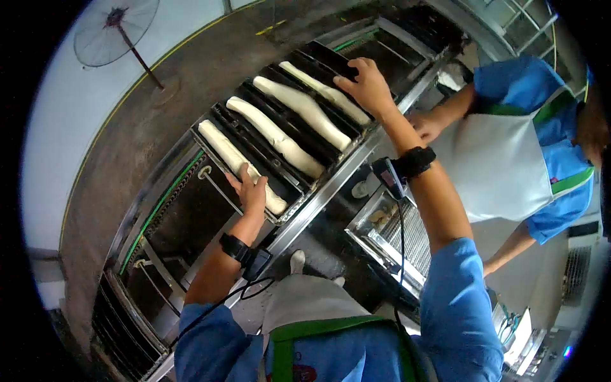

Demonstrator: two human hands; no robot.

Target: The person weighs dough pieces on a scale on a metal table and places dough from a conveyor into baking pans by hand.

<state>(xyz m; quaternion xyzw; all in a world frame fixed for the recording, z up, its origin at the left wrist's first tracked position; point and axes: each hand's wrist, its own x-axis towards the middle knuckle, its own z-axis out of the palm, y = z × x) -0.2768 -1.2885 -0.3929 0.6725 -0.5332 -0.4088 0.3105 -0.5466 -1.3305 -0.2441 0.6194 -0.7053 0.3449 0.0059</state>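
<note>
Several long rolls of pale dough lie side by side in a set of black loaf pans [297, 189] on a conveyor. My left hand [252, 194] is at the left end, its spread fingers touching the nearest dough roll [224, 146] by the pan's outer edge. Beyond it are a second dough roll [264, 127], a thicker dough roll [299, 107] and a slimmer dough roll [318, 83]. My right hand [370, 89] is over the right end of the pans, thumb and forefinger apart, with no dough in it. Its other fingers are partly hidden.
A metal rail [344, 173] edges the conveyor on my side. At right stands a co-worker in a white apron [499, 169], one hand [429, 125] close to my right forearm. A mesh-topped metal rack [410, 239] is below. A standing fan [116, 19] is across the floor.
</note>
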